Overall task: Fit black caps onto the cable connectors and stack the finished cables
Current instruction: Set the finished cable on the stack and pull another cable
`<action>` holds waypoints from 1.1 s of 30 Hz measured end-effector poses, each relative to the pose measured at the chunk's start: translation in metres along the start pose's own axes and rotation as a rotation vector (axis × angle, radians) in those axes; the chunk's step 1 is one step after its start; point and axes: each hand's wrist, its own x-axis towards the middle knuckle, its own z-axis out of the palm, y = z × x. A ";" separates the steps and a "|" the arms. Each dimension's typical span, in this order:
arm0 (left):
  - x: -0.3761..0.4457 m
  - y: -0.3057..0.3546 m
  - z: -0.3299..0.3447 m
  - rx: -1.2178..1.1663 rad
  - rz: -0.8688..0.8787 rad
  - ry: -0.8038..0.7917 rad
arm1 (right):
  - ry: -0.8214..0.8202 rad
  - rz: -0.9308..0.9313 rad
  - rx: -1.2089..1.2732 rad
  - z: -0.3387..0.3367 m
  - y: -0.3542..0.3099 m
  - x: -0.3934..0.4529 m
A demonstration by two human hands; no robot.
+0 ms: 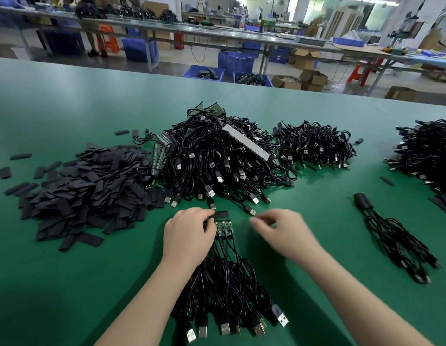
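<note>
Low in the frame, a bundle of cables (224,290) fanned on the green counter (67,283), USB plugs nearest, small green connector boards (223,227) at the far end. Left hand (189,233) curled over those boards, pinning them, fingertips at a single black cap (220,214) lying just beyond. Right hand (279,229) blurred beside it, fingers loosely bent, apparently holding nothing. Further up: heap of black caps (87,193) at left, big tangle of uncapped cables (217,158) centre, finished bundle (391,236) at right. Risks: cap skewing on a board, or neighbouring leads dragged out of line by a hurried grab.
</note>
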 end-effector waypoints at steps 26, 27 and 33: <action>0.002 0.003 -0.015 -0.180 0.149 0.051 | -0.136 0.105 0.799 0.028 -0.037 0.008; 0.003 0.002 -0.019 -0.182 0.169 0.029 | -0.126 0.078 0.799 0.026 -0.035 0.006; 0.010 0.001 -0.036 -0.234 0.196 -0.097 | -0.026 -0.081 0.683 0.013 -0.034 -0.002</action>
